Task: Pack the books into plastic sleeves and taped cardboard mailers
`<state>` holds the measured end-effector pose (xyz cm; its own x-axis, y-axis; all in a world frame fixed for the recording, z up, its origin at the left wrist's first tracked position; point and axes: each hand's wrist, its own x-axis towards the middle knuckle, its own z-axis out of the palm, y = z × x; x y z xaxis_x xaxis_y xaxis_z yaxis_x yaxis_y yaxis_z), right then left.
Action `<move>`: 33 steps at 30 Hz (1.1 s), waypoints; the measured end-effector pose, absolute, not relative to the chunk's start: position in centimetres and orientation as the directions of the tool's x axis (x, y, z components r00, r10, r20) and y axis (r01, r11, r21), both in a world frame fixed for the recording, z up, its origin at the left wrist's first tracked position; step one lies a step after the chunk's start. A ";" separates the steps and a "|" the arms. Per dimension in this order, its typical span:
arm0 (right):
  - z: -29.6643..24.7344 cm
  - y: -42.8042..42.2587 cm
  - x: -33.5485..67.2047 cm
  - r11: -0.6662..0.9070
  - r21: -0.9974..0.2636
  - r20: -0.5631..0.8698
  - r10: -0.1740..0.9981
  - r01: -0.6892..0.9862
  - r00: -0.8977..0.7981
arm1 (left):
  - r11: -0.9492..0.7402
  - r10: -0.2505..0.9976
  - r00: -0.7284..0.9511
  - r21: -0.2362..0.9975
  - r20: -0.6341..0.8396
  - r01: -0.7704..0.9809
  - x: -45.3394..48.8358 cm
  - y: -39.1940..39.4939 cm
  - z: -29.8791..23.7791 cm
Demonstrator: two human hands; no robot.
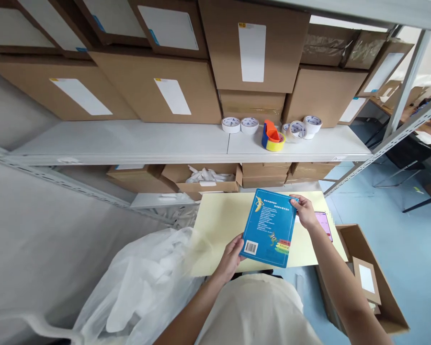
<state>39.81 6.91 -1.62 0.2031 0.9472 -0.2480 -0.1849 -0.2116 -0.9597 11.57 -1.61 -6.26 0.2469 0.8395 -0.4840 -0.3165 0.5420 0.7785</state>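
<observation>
A blue book (267,227) is held over a pale yellow board (211,225), its back cover with a barcode facing up. My left hand (230,256) grips the lower left edge, thumb on the cover. At the upper right corner, my right hand (303,211) pinches the book, with its other fingers hidden beneath. Just right of that hand, a phone (323,226) with a pink screen lies on the board, partly covered by my wrist.
Shelves with cardboard boxes (179,91) rise in front. Tape rolls (249,125) and a tape dispenser (272,136) sit on the middle shelf (147,139). A large clear plastic bag (140,282) bulges at left. An open carton (380,268) stands on the floor at right.
</observation>
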 end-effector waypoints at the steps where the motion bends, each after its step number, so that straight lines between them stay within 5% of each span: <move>1: -1.6 6.9 39.7 -0.200 -0.960 -0.240 0.947 -0.195 0.212 | 0.553 0.831 0.265 0.779 -0.489 -0.298 11.5 -1.8 -6.5; 8: -1.9 6.2 40.3 -0.203 -0.954 -0.244 0.953 -0.219 0.180 | 0.592 0.802 0.181 0.716 -0.570 -0.370 10.8 -3.5 -8.8; 13: -1.9 6.4 41.0 -0.207 -0.941 -0.215 0.977 -0.267 0.001 | 0.615 0.772 0.186 0.641 -0.608 -0.459 10.9 -3.9 -8.8; 20: 1.2 8.9 41.7 0.137 -0.990 0.130 0.980 0.034 -0.152 | 0.669 0.723 0.268 0.550 -0.637 -0.499 11.9 -3.6 -8.2; 27: 2.3 10.5 40.3 0.068 -0.998 0.065 0.970 0.007 -0.233 | 0.683 0.729 0.352 0.654 -0.586 -0.325 12.5 -3.1 -7.3; 30: 2.3 10.8 39.8 0.042 -0.999 0.038 0.975 0.013 -0.219 | 0.617 0.774 0.443 0.695 -0.452 -0.368 11.9 -1.9 -5.3; 33: 2.3 11.0 39.1 0.049 -0.998 0.040 0.971 0.033 -0.237 | 0.447 0.830 0.468 0.863 -0.303 -0.235 11.9 -0.7 -2.8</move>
<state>39.09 10.97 2.32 -0.2374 0.9706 0.0401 0.0334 0.0494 -0.9982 11.94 -0.65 -2.78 0.4679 0.8303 -0.3026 -0.2354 0.4471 0.8629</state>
